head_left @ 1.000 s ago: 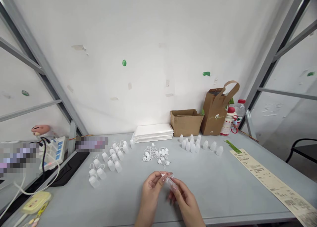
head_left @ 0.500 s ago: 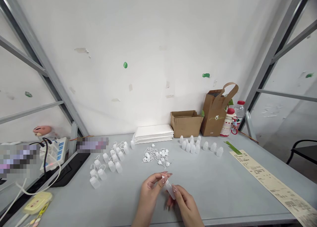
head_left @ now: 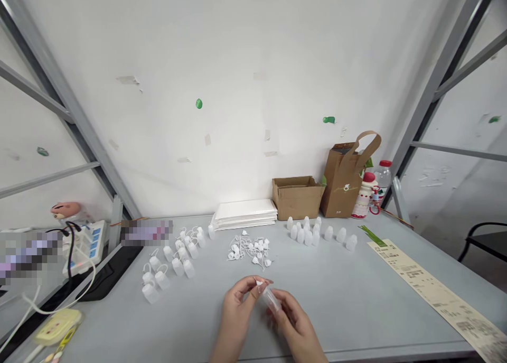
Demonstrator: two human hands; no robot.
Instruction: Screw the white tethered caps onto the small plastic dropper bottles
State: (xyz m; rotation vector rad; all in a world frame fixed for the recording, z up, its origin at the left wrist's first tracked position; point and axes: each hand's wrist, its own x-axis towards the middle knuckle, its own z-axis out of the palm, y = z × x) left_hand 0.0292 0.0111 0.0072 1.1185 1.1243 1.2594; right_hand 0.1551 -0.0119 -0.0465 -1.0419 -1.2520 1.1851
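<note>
A small translucent white bottle (head_left: 271, 300) is held tilted between both hands near the front middle of the table. My right hand (head_left: 292, 319) has its fingers wrapped round the body of it. At its upper left end, my left hand (head_left: 244, 301) pinches a small white cap (head_left: 259, 283). Just beyond my hands lies a loose pile of white caps with looped straps (head_left: 249, 249). Several bottles with caps and loops (head_left: 188, 268) stand to the left of the pile. Several bottles without loops (head_left: 308, 238) stand to the right.
White flat packets (head_left: 245, 213) are stacked at the back beside an open cardboard box (head_left: 299, 202). Farther right stand a brown bag (head_left: 340, 186) and drink bottles. A long paper strip (head_left: 428, 289) lies at right; a power strip (head_left: 93, 247) and cables are left.
My right hand's fingers have shifted along the bottle. The left hand's fingers have closed nearer to its top end. The view has moved slightly.
</note>
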